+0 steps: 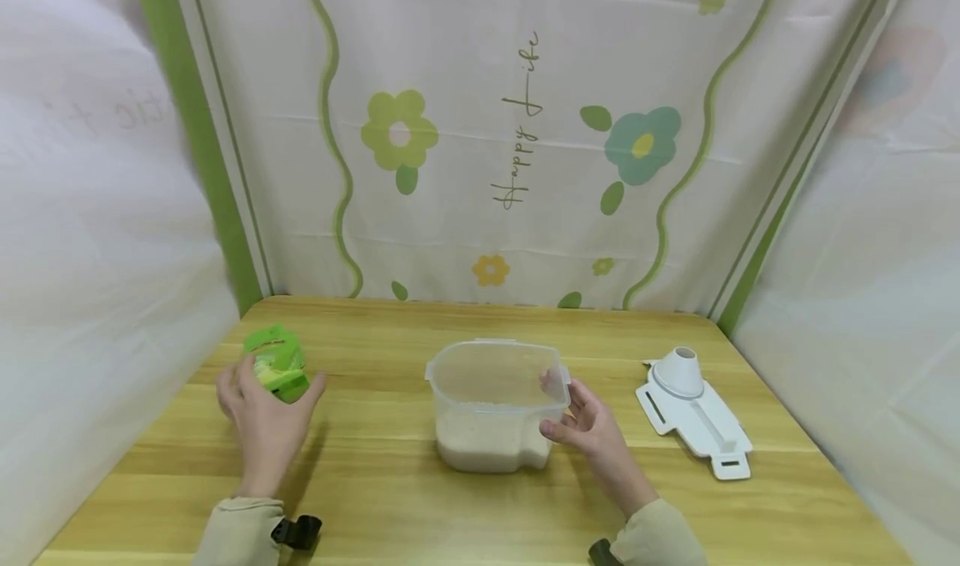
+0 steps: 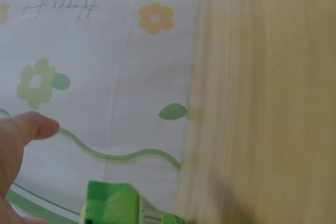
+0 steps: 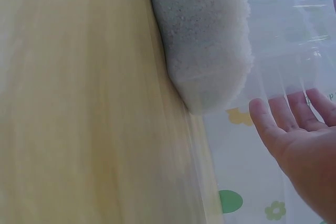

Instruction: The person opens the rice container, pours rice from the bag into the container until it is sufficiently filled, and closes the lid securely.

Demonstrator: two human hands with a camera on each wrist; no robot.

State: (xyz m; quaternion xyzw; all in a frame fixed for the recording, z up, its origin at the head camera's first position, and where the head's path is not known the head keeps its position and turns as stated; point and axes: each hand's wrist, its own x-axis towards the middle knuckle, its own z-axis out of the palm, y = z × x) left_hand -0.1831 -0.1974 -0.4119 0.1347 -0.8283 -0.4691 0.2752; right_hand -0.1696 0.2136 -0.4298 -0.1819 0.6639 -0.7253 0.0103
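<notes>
A clear plastic container (image 1: 491, 399) stands on the table, its lower part filled with white grains (image 3: 205, 35) that look like rice. My right hand (image 1: 600, 441) holds its right side, thumb at the front and fingers round the back; in the right wrist view the fingertips lie against the clear wall. At the far left is a green packet (image 1: 276, 349) with a folded edge. My left hand (image 1: 266, 408) spreads over its near side, thumb held well away from it. The left wrist view shows a gap between thumb and packet (image 2: 113, 205); the other fingers are largely hidden.
Right of the container lies a white plastic lid-like piece (image 1: 708, 424) with a cone-shaped spout and slotted tabs. The wooden table (image 1: 375, 499) meets a flower-printed curtain (image 1: 450, 216) at the back. White sheets hang along both sides.
</notes>
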